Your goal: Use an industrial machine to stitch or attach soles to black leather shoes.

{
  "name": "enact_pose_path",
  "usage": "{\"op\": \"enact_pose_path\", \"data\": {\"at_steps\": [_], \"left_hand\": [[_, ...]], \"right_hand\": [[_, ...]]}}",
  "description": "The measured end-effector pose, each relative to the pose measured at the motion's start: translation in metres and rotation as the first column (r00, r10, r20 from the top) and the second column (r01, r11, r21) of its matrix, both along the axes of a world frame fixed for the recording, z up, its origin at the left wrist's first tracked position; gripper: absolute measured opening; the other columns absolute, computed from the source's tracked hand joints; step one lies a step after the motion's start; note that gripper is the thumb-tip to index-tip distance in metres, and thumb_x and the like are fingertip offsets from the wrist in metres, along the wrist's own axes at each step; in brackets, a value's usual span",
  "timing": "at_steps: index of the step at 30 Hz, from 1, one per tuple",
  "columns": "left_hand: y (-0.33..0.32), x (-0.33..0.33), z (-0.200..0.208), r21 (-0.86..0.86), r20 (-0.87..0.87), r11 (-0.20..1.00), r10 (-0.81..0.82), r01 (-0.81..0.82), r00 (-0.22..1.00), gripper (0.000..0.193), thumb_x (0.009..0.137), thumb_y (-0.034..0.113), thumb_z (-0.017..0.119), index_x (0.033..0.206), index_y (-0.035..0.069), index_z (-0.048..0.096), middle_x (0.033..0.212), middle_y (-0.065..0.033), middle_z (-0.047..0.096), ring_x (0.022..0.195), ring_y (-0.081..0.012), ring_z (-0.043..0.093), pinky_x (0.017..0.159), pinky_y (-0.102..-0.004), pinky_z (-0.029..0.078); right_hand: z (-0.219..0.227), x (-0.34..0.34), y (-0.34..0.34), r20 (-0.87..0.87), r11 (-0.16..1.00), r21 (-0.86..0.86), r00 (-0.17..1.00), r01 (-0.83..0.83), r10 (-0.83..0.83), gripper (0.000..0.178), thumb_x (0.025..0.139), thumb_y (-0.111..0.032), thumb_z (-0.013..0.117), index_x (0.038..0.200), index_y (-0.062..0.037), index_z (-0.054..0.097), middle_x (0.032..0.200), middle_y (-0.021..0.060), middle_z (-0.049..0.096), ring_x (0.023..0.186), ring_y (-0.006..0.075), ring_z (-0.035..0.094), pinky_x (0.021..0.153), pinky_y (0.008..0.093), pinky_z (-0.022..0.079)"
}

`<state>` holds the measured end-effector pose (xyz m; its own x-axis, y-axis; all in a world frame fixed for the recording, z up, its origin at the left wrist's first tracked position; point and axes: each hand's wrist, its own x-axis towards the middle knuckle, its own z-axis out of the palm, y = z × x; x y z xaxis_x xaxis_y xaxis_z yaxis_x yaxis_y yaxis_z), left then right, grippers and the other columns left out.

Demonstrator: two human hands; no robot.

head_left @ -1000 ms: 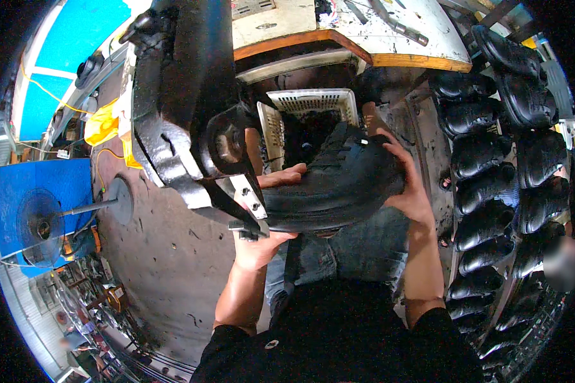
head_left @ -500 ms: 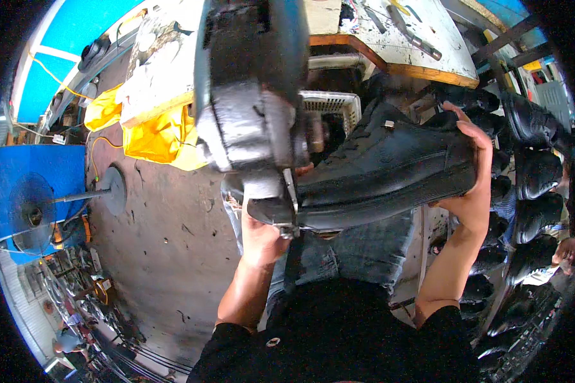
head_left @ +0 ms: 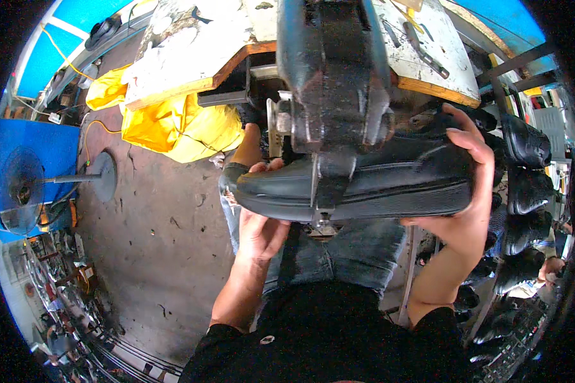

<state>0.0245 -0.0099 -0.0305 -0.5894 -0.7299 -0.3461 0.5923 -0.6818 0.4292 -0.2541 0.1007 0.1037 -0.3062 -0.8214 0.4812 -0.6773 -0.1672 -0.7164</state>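
Note:
A black shoe [head_left: 402,182] lies on its side between my hands, toe to the left and heel to the right. The dark metal head of a machine [head_left: 338,96] comes down over it, with its narrow foot against the sole edge near the front half. My left hand [head_left: 260,230] grips the toe, thumb below and fingertips showing above. Round the heel my right hand [head_left: 476,166] is wrapped, fingers over the collar and palm at the heel's end. The machine head hides part of the shoe's upper.
A white worktable [head_left: 179,57] with a wooden edge holds hand tools, including a hammer [head_left: 425,51]. Yellow cloth [head_left: 179,127] hangs at its left. More black shoes [head_left: 527,185] stand on a rack at right. A floor fan [head_left: 29,191] stands at far left.
The view has shifted, so the machine head now sits further right in the picture. It meets the shoe farther back from the toe than before. Both hands still hold the shoe.

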Motion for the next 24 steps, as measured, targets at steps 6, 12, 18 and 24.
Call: {"op": "enact_pose_path", "data": {"at_steps": [6,12,18,24], "left_hand": [[-0.006,0.032,-0.043,0.121,-0.035,0.99,0.075,-0.07,0.997,0.077,0.089,0.023,0.077,0.154,0.017,0.036,0.158,-0.0055,0.038,0.144,-0.0241,0.041,0.118,-0.0473,0.037],[-0.018,0.048,-0.025,-0.072,-0.059,0.992,0.099,-0.103,0.993,0.075,0.093,0.031,0.073,0.155,0.017,0.034,0.161,-0.005,0.034,0.145,-0.0258,0.039,0.118,-0.0489,0.036],[-0.009,0.021,0.02,-0.247,0.061,0.968,0.056,-0.039,0.997,0.095,0.088,0.042,0.078,0.16,0.03,0.019,0.16,-0.0179,0.032,0.142,-0.0339,0.042,0.109,-0.0522,0.045],[-0.001,-0.003,0.026,-0.223,0.083,0.974,-0.015,0.033,0.996,0.104,0.078,0.037,0.087,0.158,0.023,0.021,0.151,-0.0122,0.044,0.135,-0.0276,0.049,0.108,-0.0442,0.048]], "right_hand": [[0.006,0.032,-0.017,-0.093,0.999,0.041,0.995,0.02,-0.016,0.11,0.038,-0.031,0.102,0.133,-0.006,0.051,0.145,0.0276,0.045,0.138,0.0386,0.044,0.112,0.047,0.037],[-0.009,0.062,-0.027,0.029,0.996,0.067,0.998,0.054,-0.056,0.096,0.044,-0.022,0.1,0.129,-0.0097,0.057,0.144,0.0229,0.048,0.136,0.0414,0.046,0.111,0.0498,0.04],[-0.044,0.031,0.003,0.094,0.999,0.043,0.996,0.005,-0.009,0.099,0.051,-0.025,0.099,0.137,-0.0105,0.052,0.146,0.0242,0.045,0.138,0.0395,0.044,0.113,0.0496,0.038],[-0.055,0.009,0.045,0.226,0.986,-0.163,0.972,-0.026,0.063,0.101,0.062,-0.027,0.095,0.146,-0.0049,0.042,0.153,0.0339,0.038,0.141,0.0426,0.043,0.116,0.0505,0.034]]}}
